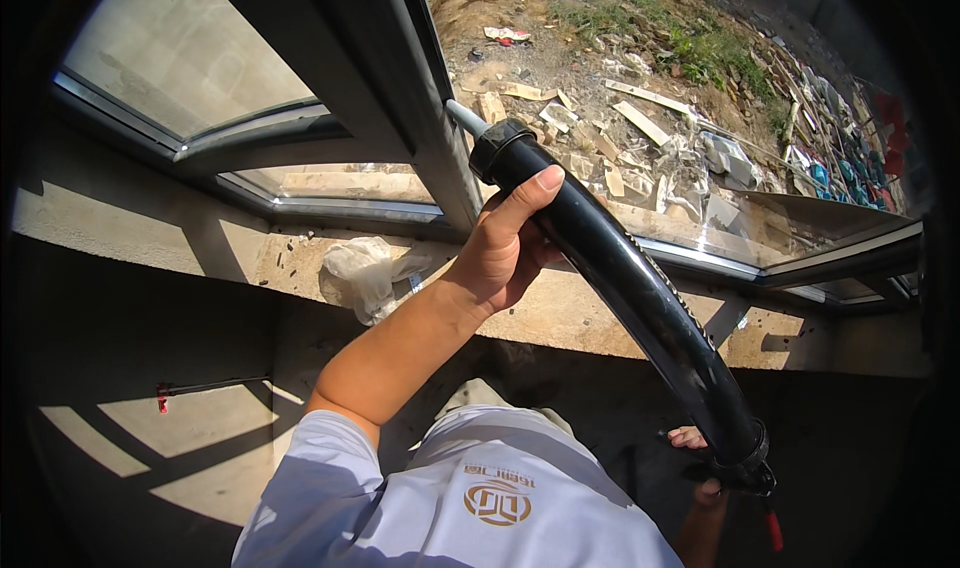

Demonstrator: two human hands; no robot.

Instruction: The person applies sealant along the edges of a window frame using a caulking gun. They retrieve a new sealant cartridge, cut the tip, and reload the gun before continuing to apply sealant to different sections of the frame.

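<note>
A long black caulking gun (640,293) runs slantwise from the upper middle to the lower right. My left hand (505,243) is wrapped round the front of its barrel, the thumb lying over the top. At the rear end, my right hand (708,495) is closed round the handle area; the barrel and end cap hide much of it. The gun's pale grey nozzle (467,118) points up and left, its tip at the edge of a dark grey window frame post (435,133). Whether any sealant is coming out cannot be seen.
Below the window runs a concrete sill (570,323) with small dark bits on it. A crumpled clear plastic bag (362,273) lies there, left of my forearm. A thin dark tool with a red end (163,400) is at the lower left. Rubble (640,118) covers the ground outside.
</note>
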